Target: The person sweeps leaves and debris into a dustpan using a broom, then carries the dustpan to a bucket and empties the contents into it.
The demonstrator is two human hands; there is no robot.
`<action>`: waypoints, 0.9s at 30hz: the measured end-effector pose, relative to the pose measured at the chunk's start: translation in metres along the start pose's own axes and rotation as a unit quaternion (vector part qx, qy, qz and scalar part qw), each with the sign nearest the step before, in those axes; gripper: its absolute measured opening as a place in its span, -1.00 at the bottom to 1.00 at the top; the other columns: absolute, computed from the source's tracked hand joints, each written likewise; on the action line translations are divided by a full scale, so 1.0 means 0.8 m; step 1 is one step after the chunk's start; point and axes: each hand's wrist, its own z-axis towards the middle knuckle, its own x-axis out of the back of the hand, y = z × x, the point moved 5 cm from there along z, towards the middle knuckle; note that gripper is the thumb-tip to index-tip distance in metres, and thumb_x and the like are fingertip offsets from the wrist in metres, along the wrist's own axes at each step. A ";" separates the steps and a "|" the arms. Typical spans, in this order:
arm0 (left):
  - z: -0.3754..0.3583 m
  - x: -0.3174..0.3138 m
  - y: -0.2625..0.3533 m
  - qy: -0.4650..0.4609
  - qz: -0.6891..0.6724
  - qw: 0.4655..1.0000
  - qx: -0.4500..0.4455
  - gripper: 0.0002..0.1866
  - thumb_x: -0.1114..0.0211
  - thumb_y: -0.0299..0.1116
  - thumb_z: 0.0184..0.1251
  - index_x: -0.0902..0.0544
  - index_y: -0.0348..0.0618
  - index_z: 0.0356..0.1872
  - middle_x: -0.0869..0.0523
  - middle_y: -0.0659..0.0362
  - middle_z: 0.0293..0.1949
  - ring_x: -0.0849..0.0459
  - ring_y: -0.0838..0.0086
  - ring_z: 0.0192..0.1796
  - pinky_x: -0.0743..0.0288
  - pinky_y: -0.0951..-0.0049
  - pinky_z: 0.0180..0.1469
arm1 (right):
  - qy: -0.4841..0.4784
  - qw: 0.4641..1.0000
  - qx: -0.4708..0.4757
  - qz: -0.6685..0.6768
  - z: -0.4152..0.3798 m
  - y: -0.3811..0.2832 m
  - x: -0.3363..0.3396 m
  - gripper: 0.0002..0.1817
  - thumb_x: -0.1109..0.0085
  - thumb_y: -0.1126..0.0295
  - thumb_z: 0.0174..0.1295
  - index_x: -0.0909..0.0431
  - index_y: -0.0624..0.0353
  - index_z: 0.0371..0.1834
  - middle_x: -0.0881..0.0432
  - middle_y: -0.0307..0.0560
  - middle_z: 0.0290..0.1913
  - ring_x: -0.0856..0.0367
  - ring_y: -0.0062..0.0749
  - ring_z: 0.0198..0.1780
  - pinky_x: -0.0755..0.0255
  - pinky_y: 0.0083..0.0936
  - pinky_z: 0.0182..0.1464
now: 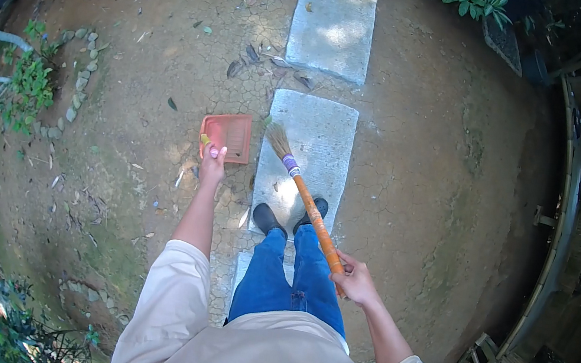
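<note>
My left hand is closed around the short handle of a red dustpan, held out to the left of the stone slab. In my right hand is the orange handle of a broom, gripped near its top end. The broom slants up and left, a purple binding above its straw bristles. Those bristles overlap the left side of the pale slab, with a small green leaf at their tip. My dark shoes stand on the slab's near end.
A second slab lies farther ahead, with dry leaves scattered between the two. Cracked bare soil spreads on both sides. Stones ring a leafy plant at left. A railing runs along the right.
</note>
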 end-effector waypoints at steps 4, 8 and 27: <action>0.004 0.008 -0.013 0.026 0.006 0.999 -0.019 -0.39 -0.30 0.05 0.34 -0.39 0.11 0.35 -0.64 -0.07 0.17 -0.63 -0.04 0.17 -0.47 0.08 0.19 | -0.013 0.999 0.012 0.039 -0.012 0.003 0.036 -0.21 -0.26 0.55 0.08 -0.28 0.28 0.48 -0.68 -0.09 -0.39 -0.59 -0.52 -0.59 -0.46 -0.54 -0.55; -0.004 0.022 -0.018 0.038 0.010 0.999 -0.010 -0.44 -0.34 -0.07 0.34 -0.42 0.15 0.32 -0.67 -0.06 0.12 -0.65 -0.02 0.14 -0.49 0.06 0.15 | 0.013 0.999 0.009 0.032 -0.021 -0.008 0.039 -0.21 -0.28 0.54 0.07 -0.31 0.22 0.48 -0.71 -0.06 -0.30 -0.59 -0.55 -0.56 -0.44 -0.56 -0.53; -0.063 0.063 -0.047 0.116 0.001 0.991 0.072 -0.51 -0.37 -0.17 0.33 -0.49 0.18 0.27 -0.72 -0.01 0.03 -0.68 0.02 0.08 -0.52 0.08 0.08 | -0.062 0.992 0.004 -0.107 0.004 -0.032 -0.033 -0.23 -0.27 0.52 0.05 -0.36 0.18 0.45 -0.69 -0.05 -0.36 -0.59 -0.48 -0.61 -0.49 -0.45 -0.57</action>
